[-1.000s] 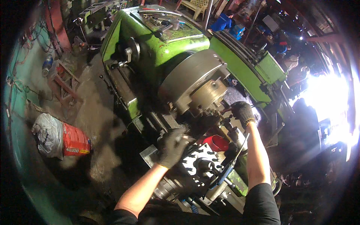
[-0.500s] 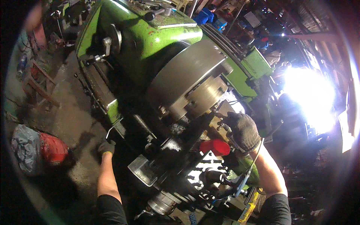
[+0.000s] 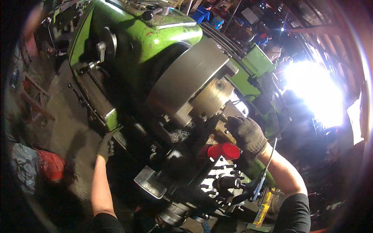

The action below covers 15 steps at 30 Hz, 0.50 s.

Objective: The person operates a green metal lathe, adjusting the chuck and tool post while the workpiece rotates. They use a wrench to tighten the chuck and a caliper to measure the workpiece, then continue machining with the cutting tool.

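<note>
A large grey lathe chuck [image 3: 188,75] grips a round metal workpiece [image 3: 211,99] in its jaws. My right hand [image 3: 248,135], in a dark knit glove, is just below the workpiece's right side. Its fingers are curled, and whatever lies in them is too small to make out. My left hand [image 3: 105,148], gloved too, is low at the left, wrapped round a thin bent lever [image 3: 113,131] by the green bed end. Beneath my right hand lies a red cup [image 3: 225,151]. Nearer to me stands a tool post [image 3: 223,180] with several bolts.
The green lathe headstock [image 3: 155,37] fills the upper left, with a crank lever [image 3: 101,50]. Metal shavings [image 3: 178,136] lie under the chuck. A thin hose [image 3: 268,165] rises beside my right forearm. A red container [image 3: 50,165] stands on the floor at left. Another person [image 3: 201,14] is far back.
The view has shifted slightly. My left hand has moved up along the bent lever toward the green bed end. My right hand stays by the workpiece, its fingers turned a little.
</note>
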{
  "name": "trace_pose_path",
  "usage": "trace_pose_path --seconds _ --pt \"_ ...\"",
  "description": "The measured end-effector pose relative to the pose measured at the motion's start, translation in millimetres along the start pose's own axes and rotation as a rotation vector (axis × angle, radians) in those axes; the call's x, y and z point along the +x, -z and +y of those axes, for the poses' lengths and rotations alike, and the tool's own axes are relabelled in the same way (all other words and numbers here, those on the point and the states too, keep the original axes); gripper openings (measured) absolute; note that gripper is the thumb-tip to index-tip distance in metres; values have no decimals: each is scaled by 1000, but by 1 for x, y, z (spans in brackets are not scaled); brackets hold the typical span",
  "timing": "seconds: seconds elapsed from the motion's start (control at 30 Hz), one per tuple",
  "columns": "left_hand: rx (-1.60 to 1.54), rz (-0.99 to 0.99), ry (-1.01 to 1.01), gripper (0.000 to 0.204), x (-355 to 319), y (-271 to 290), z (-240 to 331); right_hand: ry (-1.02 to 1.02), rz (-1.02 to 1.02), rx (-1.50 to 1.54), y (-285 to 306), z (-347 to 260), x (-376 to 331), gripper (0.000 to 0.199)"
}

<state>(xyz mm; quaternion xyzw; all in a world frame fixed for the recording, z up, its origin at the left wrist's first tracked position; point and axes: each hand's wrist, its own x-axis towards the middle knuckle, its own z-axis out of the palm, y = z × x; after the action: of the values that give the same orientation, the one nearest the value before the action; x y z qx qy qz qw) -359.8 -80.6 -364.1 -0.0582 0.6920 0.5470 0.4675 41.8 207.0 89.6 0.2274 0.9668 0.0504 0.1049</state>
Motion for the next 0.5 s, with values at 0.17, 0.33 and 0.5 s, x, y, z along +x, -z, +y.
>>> trace_pose_path --seconds 0.17,0.33,0.5 --pt "-88 -99 -84 56 -19 -22 65 -71 -15 4 -3 12 0 45" --pt "-266 -168 -69 60 -14 -15 49 -28 201 120 -10 18 -31 47" --pt "-354 -187 -105 74 -18 -21 52 -177 213 62 4 9 -27 54"
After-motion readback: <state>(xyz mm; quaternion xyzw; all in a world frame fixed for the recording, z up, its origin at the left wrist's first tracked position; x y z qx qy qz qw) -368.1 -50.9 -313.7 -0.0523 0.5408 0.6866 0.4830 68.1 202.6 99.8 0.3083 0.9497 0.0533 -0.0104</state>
